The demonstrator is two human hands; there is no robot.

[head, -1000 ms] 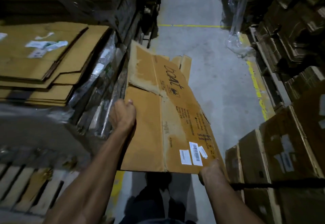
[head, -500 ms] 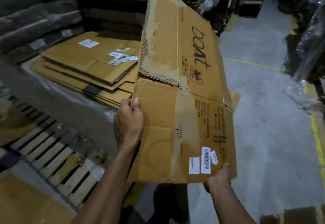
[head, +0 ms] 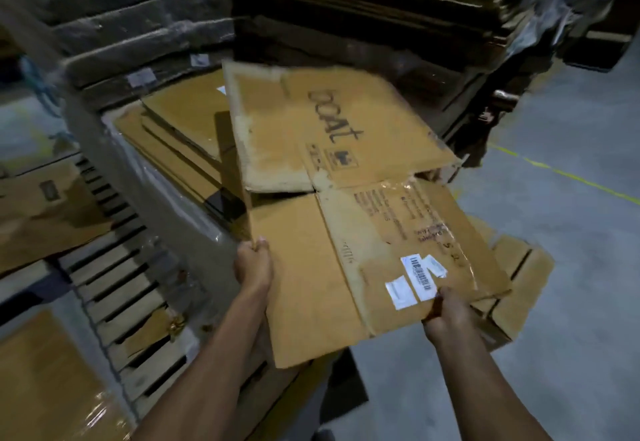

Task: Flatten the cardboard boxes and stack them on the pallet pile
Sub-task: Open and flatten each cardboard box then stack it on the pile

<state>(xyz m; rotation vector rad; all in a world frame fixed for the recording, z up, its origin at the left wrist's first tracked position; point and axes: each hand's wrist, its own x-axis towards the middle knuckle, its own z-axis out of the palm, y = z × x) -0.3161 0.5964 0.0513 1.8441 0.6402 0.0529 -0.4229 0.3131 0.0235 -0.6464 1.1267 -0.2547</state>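
Note:
I hold a flattened brown cardboard box (head: pixel 329 226), printed "boAt" and bearing white barcode labels, nearly level in front of me. My left hand (head: pixel 254 265) grips its left edge. My right hand (head: pixel 446 312) pinches its near edge just below the labels. The box's far flap hangs over the pile of flattened boxes (head: pixel 180 143), which lies on a plastic-wrapped stack to the left.
A wooden pallet (head: pixel 114 298) lies low on the left with wrapped cardboard (head: pixel 45 385) beside it. Tall dark stacks of cardboard (head: pixel 346 8) rise behind the pile. Another flattened box (head: pixel 512 288) lies on the grey concrete floor (head: pixel 554 336) at right.
The box has swung from standing nearly upright down to almost flat, its far end now over the pile. Both hands keep their grip, and my view has turned further left.

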